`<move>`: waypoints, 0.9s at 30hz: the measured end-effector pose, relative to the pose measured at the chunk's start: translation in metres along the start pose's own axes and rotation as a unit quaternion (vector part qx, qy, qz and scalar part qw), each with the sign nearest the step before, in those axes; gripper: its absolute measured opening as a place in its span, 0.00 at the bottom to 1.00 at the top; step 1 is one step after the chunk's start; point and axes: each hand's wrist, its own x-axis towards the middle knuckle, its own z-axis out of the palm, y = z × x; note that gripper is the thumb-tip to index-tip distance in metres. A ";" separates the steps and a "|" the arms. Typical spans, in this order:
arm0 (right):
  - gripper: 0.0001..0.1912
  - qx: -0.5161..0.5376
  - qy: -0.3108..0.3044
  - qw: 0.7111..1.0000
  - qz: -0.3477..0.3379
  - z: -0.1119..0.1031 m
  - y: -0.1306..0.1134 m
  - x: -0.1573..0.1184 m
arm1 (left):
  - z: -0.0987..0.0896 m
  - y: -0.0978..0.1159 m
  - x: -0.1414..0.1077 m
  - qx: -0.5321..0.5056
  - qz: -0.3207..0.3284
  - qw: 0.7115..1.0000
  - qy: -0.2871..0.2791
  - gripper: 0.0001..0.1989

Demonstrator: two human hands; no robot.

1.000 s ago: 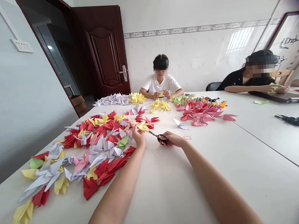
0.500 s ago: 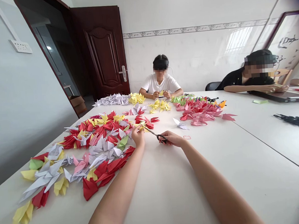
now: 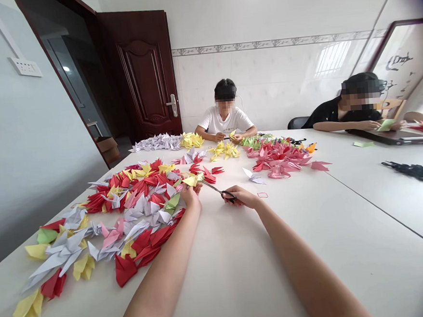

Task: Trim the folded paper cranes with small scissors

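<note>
Black-handled scissors (image 3: 218, 192) pinched in right hand (image 3: 242, 197), aimed at yellow paper crane (image 3: 190, 180) that left hand (image 3: 191, 196) pinches, presenting it within their reach.

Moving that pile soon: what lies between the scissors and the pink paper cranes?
In the head view, a white paper crane lies between the scissors and the pink paper cranes.

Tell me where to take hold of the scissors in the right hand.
Take the black loop handles of the scissors, coming from the near right side, as the right hand does: the handles face that way, while the blades point away toward the left hand.
</note>
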 end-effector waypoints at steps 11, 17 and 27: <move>0.23 -0.045 0.018 0.999 0.007 0.003 0.002 0.002 | 0.002 0.001 -0.005 0.072 0.011 0.997 -0.036 0.10; 0.22 -0.078 0.161 0.983 -0.050 0.015 0.007 0.008 | 0.001 0.000 -0.004 0.055 0.015 0.997 -0.042 0.22; 0.09 -0.244 0.388 0.860 -0.224 0.025 0.006 0.003 | 0.000 -0.004 -0.002 0.076 0.021 0.996 -0.044 0.18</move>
